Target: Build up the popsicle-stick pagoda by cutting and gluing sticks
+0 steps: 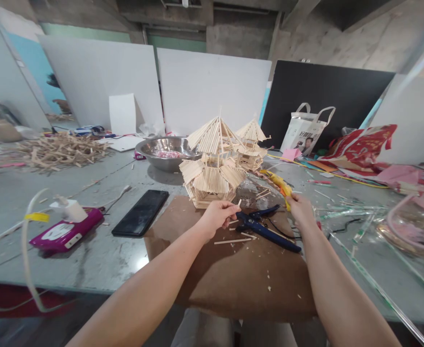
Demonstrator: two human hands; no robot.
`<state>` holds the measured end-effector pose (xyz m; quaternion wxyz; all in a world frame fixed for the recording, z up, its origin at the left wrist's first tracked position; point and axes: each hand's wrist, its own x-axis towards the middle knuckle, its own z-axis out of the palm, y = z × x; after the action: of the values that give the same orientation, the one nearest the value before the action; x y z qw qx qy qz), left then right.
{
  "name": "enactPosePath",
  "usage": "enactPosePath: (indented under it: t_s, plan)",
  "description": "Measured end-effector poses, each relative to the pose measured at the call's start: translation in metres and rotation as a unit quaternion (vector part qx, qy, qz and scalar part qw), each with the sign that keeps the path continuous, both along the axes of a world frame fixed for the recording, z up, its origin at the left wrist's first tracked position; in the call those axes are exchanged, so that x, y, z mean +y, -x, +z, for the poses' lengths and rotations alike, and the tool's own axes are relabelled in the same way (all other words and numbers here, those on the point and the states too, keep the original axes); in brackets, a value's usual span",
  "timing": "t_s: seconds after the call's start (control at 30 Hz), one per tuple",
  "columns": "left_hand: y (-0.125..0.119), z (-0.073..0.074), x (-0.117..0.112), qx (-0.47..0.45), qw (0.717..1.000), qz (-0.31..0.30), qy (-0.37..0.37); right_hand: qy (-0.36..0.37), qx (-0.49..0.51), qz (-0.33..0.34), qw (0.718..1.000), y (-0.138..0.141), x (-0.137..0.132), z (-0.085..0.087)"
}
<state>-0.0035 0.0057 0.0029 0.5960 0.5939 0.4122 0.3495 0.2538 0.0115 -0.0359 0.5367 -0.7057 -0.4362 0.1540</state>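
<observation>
My left hand (220, 217) is closed, pinching a short wooden stick (239, 203) between thumb and fingertips, just in front of a pavilion model (213, 178) built from thin sticks. On the right, my right hand (300, 210) grips a yellow glue gun (277, 181) whose front end points away toward the models. Blue-handled pliers (267, 233) lie between both hands on a brown board (233, 274), beside loose sticks (232, 241). A second stick pavilion (251, 144) stands behind the first one.
Left of the board are a black phone (140, 213) and a purple power strip (67, 231) with a white plug. Behind them stand a metal bowl (150, 152) and a stick pile (63, 152). Clear strips (363, 226), a bag (307, 130) and red packaging (363, 147) occupy the right.
</observation>
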Motion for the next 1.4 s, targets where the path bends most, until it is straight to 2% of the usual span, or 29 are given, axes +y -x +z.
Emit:
enactPosePath:
  t_s: [0.07, 0.13, 0.23, 0.4, 0.53, 0.7, 0.83, 0.97, 1.13, 1.4]
  plan:
    - [0.001, 0.001, 0.000, -0.012, 1.000, 0.006, 0.010, -0.046, 0.115, 0.006, 0.992, 0.002, -0.001, 0.002]
    - [0.001, 0.002, -0.001, -0.023, 1.000, 0.009, 0.017, -0.067, 0.184, 0.009, 0.981, 0.003, -0.002, 0.004]
    - [0.002, 0.002, -0.001, -0.040, 0.999, 0.010, 0.024, -0.085, 0.244, 0.015, 0.966, 0.005, -0.005, 0.007]
    - [0.002, 0.002, 0.001, -0.061, 0.997, 0.011, 0.040, -0.076, 0.276, 0.039, 0.957, 0.009, -0.012, 0.017]
    - [0.003, 0.003, 0.002, -0.086, 0.995, 0.010, 0.056, -0.070, 0.256, 0.118, 0.957, 0.018, -0.020, 0.027]
    - [0.004, 0.002, 0.003, -0.113, 0.992, 0.013, 0.051, -0.034, 0.145, 0.212, 0.966, 0.035, -0.035, 0.040]
    - [0.004, 0.001, 0.005, -0.126, 0.991, 0.017, 0.050, -0.032, 0.125, 0.272, 0.954, 0.048, -0.041, 0.041]
    - [0.005, 0.001, 0.005, -0.126, 0.990, 0.021, 0.052, -0.058, 0.158, 0.288, 0.943, 0.055, -0.039, 0.033]
    - [0.005, -0.001, 0.007, -0.127, 0.990, 0.014, 0.057, -0.063, 0.130, 0.295, 0.944, 0.058, -0.038, 0.032]
    - [0.006, -0.002, 0.009, -0.133, 0.988, 0.006, 0.076, -0.011, 0.126, 0.273, 0.954, 0.059, -0.042, 0.036]
